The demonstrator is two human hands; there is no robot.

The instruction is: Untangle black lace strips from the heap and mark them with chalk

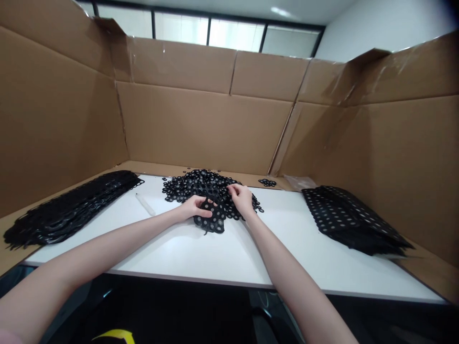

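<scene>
My left hand (194,208) is closed on a black perforated sheet (215,222), with the thumb lying across it. The sheet has rows of round holes and hangs towards the front of the table. My right hand (242,198) is at the right side of a heap of small black rings (197,180), thumb and forefinger pinched together. Whatever sits between those fingertips is too small to make out. The heap lies just behind both hands, and the sheet partly covers its front.
A long bundle of black strips (82,198) lies at the left of the white table (193,258). A stack of black perforated sheets (351,215) is at the right. A white pen-like tube (145,204) and a small ring cluster (267,182) lie nearby. Cardboard walls (201,124) enclose the table.
</scene>
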